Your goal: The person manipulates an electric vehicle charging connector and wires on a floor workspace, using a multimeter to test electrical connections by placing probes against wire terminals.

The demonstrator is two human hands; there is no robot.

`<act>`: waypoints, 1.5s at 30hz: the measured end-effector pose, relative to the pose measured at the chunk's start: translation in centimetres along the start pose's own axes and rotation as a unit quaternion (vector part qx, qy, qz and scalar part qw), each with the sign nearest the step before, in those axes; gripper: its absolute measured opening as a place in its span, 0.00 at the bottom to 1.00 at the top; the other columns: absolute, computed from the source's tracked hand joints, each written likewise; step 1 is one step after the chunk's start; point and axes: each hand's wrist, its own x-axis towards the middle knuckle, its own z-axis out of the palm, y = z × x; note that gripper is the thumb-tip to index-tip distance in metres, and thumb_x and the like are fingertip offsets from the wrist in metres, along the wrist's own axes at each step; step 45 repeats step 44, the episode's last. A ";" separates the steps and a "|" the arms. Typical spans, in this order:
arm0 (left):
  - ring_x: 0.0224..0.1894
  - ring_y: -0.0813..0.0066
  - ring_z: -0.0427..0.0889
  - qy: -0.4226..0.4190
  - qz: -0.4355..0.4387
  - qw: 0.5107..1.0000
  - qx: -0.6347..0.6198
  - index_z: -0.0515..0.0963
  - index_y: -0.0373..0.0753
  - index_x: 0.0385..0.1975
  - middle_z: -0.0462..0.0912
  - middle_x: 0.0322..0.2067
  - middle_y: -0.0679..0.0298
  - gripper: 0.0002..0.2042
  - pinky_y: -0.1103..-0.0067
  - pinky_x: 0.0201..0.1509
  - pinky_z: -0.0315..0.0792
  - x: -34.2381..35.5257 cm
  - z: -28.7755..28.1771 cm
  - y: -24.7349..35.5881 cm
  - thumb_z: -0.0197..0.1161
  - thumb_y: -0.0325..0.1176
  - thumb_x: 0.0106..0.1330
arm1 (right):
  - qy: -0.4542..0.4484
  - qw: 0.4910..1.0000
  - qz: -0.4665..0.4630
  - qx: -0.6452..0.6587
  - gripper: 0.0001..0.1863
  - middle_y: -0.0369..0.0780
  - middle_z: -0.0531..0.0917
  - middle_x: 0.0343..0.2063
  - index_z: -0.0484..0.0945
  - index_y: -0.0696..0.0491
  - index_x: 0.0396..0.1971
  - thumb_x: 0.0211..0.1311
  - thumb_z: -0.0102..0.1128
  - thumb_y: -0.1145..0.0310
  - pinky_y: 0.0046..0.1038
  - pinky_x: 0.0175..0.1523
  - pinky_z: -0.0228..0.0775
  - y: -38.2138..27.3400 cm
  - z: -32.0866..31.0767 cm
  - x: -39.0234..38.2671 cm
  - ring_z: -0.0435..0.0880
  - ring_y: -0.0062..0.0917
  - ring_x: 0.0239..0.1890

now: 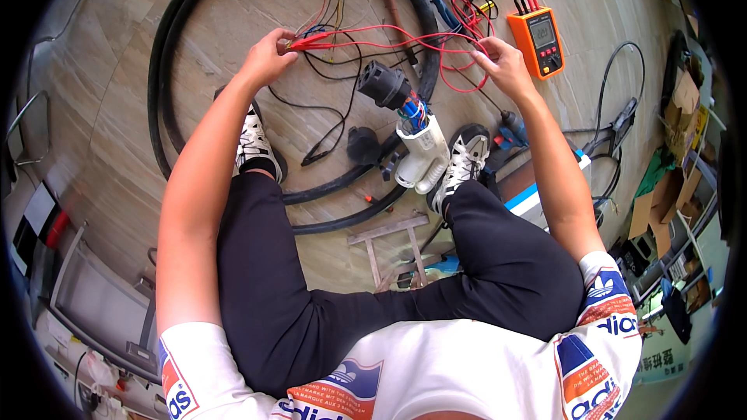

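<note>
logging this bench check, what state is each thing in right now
left hand: pinching a red probe by its tip end
right hand: closed over red test leads
orange meter: lying face up on the floor, leads plugged in, screen too small to read
white plug: lying on the floor, opened, coloured wires showing
thick black cable: looped on the floor

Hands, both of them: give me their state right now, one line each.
Left hand: closed, pinching a red test probe.
Right hand: fingers curled among the red test leads; grip cannot be told.
</note>
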 end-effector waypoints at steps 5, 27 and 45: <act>0.44 0.71 0.86 -0.027 -0.076 0.970 -0.231 0.80 0.36 0.52 0.87 0.42 0.60 0.15 0.75 0.47 0.80 0.6 0.7 -0.1 0.66 0.33 0.68 | -0.014 1.000 -0.013 -0.009 0.16 0.41 0.89 0.36 0.82 0.59 0.47 0.67 0.69 0.65 0.26 0.47 0.79 0.5 0.5 -0.2 0.87 0.20 0.38; 0.41 0.75 0.86 -0.113 -0.011 0.968 -0.223 0.79 0.36 0.53 0.86 0.46 0.58 0.18 0.78 0.36 0.76 -1.7 5.3 -0.9 0.54 0.19 0.64 | 0.038 0.997 0.017 0.061 0.14 0.41 0.90 0.35 0.83 0.57 0.45 0.65 0.69 0.65 0.27 0.47 0.78 3.9 -0.8 -1.4 0.87 0.22 0.40; 0.48 0.61 0.87 -0.153 -0.032 0.987 -0.028 0.74 0.37 0.60 0.87 0.49 0.56 0.24 0.69 0.53 0.79 -3.3 5.0 -3.3 0.64 0.30 0.63 | 0.211 0.945 -0.213 -0.130 0.28 0.47 0.83 0.50 0.80 0.54 0.51 0.57 0.75 0.52 0.36 0.66 0.66 -6.4 -1.8 -5.4 0.80 0.39 0.57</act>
